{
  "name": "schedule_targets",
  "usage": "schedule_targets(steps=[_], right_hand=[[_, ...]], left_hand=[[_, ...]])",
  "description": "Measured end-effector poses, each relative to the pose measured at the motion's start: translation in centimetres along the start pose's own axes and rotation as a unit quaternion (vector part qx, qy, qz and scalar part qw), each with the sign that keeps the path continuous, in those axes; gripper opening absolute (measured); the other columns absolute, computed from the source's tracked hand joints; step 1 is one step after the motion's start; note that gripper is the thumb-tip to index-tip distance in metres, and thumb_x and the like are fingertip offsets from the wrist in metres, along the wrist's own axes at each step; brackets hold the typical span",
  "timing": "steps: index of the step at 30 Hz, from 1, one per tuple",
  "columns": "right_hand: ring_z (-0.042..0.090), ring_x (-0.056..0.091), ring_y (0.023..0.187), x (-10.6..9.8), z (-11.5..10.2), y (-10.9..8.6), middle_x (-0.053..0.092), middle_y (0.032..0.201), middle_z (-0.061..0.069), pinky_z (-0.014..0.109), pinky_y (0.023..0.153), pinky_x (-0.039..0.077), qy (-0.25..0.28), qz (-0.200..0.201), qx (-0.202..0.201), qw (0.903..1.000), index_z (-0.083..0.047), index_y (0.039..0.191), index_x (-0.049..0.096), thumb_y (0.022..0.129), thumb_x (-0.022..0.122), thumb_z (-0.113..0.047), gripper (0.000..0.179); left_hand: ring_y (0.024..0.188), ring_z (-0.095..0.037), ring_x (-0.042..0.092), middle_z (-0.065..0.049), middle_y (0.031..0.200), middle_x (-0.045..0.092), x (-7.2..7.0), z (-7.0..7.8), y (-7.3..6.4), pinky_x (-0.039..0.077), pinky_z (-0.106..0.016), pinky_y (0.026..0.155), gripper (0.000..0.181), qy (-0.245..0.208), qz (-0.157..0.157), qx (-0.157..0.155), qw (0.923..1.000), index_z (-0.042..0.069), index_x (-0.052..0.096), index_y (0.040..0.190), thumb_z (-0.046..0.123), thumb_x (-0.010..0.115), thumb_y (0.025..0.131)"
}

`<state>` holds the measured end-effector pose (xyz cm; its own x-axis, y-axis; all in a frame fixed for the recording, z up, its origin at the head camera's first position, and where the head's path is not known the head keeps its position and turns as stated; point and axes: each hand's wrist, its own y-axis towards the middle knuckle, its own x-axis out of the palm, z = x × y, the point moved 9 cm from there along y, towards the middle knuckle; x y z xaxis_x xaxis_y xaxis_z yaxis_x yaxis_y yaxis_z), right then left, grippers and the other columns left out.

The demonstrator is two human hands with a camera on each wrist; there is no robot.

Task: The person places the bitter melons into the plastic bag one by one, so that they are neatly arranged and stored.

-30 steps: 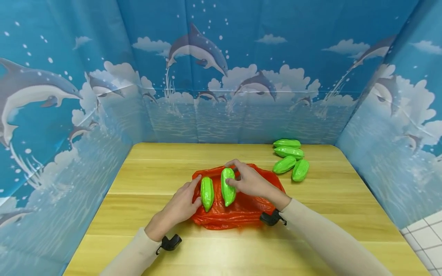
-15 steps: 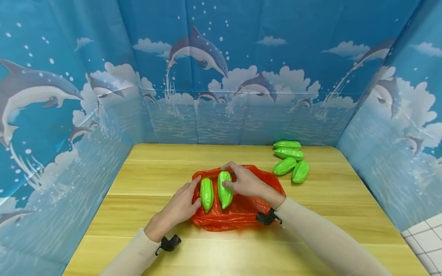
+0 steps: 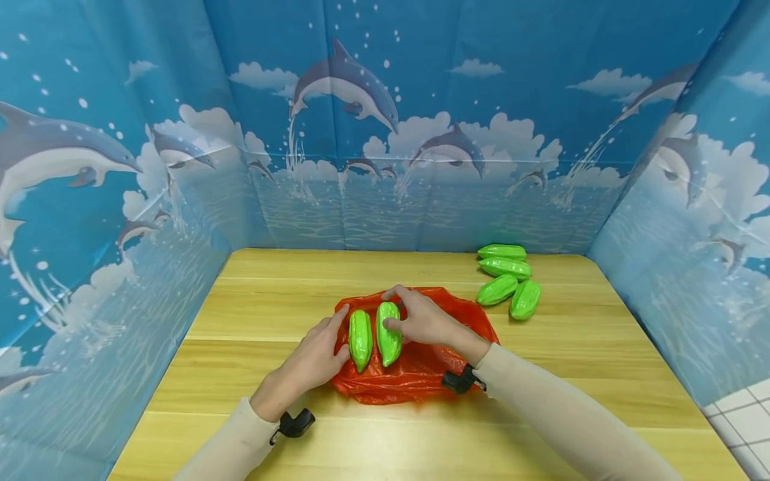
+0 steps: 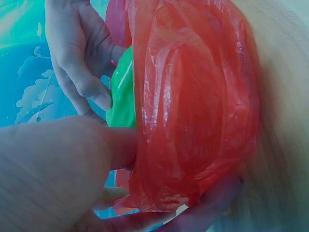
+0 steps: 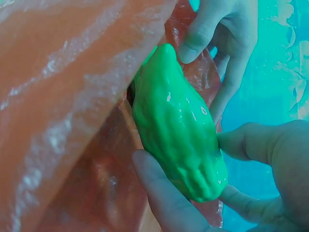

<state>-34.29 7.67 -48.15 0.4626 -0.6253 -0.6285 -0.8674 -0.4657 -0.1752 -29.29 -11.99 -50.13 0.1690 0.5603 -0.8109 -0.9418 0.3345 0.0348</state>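
A red plastic bag (image 3: 385,391) lies with its mouth spread on the table. At its left edge, my left hand (image 3: 308,355) holds the bag's rim; in the left wrist view the thumb is at the rim and fingers lie against the outside of the red film (image 4: 193,96). One green toy bitter melon (image 3: 361,341) lies in the bag beside that hand. My right hand (image 3: 426,321) grips a second bitter melon (image 3: 388,344) over the bag's opening, just right of the first. The right wrist view shows thumb and fingers round this ridged bitter melon (image 5: 178,121).
Several more bitter melons (image 3: 496,290) lie grouped at the back right of the wooden table (image 3: 265,300). A dolphin-printed curtain (image 3: 385,200) stands along the back and both sides.
My right hand has moved left and slightly nearer with its bitter melon, closing the gap to the other one. My left hand has stayed at the bag's edge.
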Motion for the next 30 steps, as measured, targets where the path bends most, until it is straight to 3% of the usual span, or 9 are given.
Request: schedule_targets(steps=[6, 12, 16, 19, 23, 30], right_hand=[[0.029, 0.086, 0.09, 0.3, 0.5, 0.0, 0.063, 0.156, 0.028, 0.041, 0.081, 0.073, 0.004, -0.002, 0.027, 0.9996, -0.008, 0.166, 0.056, 0.116, 0.075, -0.027, 0.057], [0.029, 0.085, 0.083, 0.2, 0.6, -0.3, 0.062, 0.157, 0.03, 0.04, 0.08, 0.073, -0.003, -0.003, 0.039, 0.9992, -0.006, 0.166, 0.056, 0.115, 0.076, -0.028, 0.059], [0.029, 0.085, 0.082, -0.5, 0.2, -1.0, 0.064, 0.156, 0.029, 0.049, 0.098, 0.071, -0.02, 0.005, 0.039, 0.999, -0.007, 0.166, 0.057, 0.115, 0.076, -0.028, 0.058], [0.032, 0.085, 0.084, -1.2, -0.2, -1.8, 0.066, 0.155, 0.028, 0.05, 0.101, 0.07, -0.024, 0.008, 0.031, 0.9992, -0.006, 0.166, 0.057, 0.116, 0.075, -0.027, 0.058], [0.035, 0.084, 0.088, -2.9, -0.5, -2.8, 0.068, 0.153, 0.028, 0.042, 0.086, 0.07, -0.011, 0.025, 0.02, 0.9994, -0.006, 0.166, 0.058, 0.116, 0.075, -0.027, 0.056], [0.023, 0.082, 0.093, -6.3, 0.3, -4.5, 0.071, 0.151, 0.024, 0.039, 0.083, 0.069, -0.004, 0.064, 0.015, 0.9978, -0.01, 0.164, 0.061, 0.117, 0.073, -0.029, 0.052]], left_hand=[[0.147, -0.048, 0.068, -0.032, 0.165, 0.062, -0.2, 0.1, 0.0, 0.059, -0.064, 0.124, 0.086, -0.002, -0.006, -0.009, 0.9999, 0.005, 0.033, 0.184, 0.008, 0.074, 0.109], [0.148, -0.049, 0.068, -0.033, 0.166, 0.061, -0.3, 0.3, -0.2, 0.059, -0.065, 0.124, 0.085, 0.0, -0.004, -0.009, 1.0, 0.004, 0.034, 0.183, 0.007, 0.075, 0.108], [0.146, -0.05, 0.068, -0.033, 0.166, 0.061, -0.2, 0.4, -0.3, 0.059, -0.065, 0.123, 0.086, -0.001, -0.002, -0.008, 1.0, 0.003, 0.034, 0.183, 0.006, 0.075, 0.108], [0.148, -0.051, 0.067, -0.034, 0.167, 0.06, -0.1, 0.3, -0.4, 0.059, -0.065, 0.124, 0.086, -0.002, -0.003, -0.011, 0.9999, 0.003, 0.033, 0.183, 0.006, 0.074, 0.108], [0.149, -0.051, 0.067, -0.034, 0.168, 0.059, -0.2, 0.4, -0.1, 0.058, -0.065, 0.125, 0.086, -0.003, 0.0, -0.007, 1.0, 0.004, 0.032, 0.184, 0.006, 0.073, 0.108], [0.149, -0.049, 0.067, -0.033, 0.169, 0.059, 0.0, 0.0, -0.4, 0.06, -0.064, 0.123, 0.086, -0.009, -0.001, -0.014, 0.9999, 0.004, 0.032, 0.184, 0.004, 0.072, 0.107]])
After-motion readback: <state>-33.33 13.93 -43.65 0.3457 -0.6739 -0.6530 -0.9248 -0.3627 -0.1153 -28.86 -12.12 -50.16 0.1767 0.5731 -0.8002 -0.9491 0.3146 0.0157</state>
